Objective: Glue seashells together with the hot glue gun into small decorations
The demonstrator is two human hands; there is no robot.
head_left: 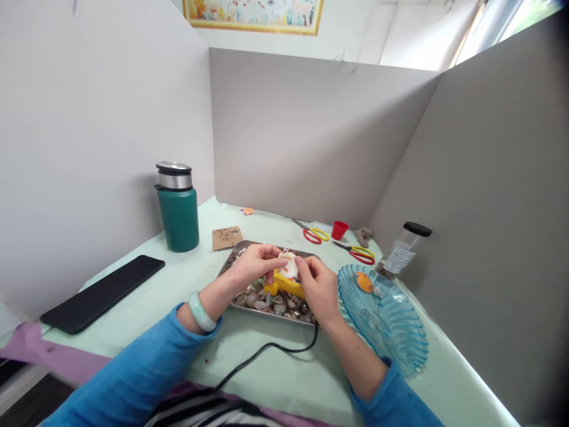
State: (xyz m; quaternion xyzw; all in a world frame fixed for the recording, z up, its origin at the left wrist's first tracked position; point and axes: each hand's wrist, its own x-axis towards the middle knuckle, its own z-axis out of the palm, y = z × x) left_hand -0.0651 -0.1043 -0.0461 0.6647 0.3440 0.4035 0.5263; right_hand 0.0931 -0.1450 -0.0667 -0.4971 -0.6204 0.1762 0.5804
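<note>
Between my two hands is a white shell (290, 265), pinched at its left edge by my left hand (260, 261) and at its right edge by my right hand (317, 284). Both hands have their fingers closed on it. Just below the shell, a yellow glue gun (288, 285) lies across a metal tray (271, 315). Small seashells (255, 299) of several kinds fill the tray. A black cord (275, 346) runs from the tray toward the table's front edge.
Left stand a green bottle (178, 219), a black slab (106, 290) and a brown card (226, 237). Behind are two pairs of scissors (313, 233) and a red cup (339, 230). At right, a blue glass plate (391, 332) and a clear jar (402, 252). Grey partitions (311, 136) enclose the table.
</note>
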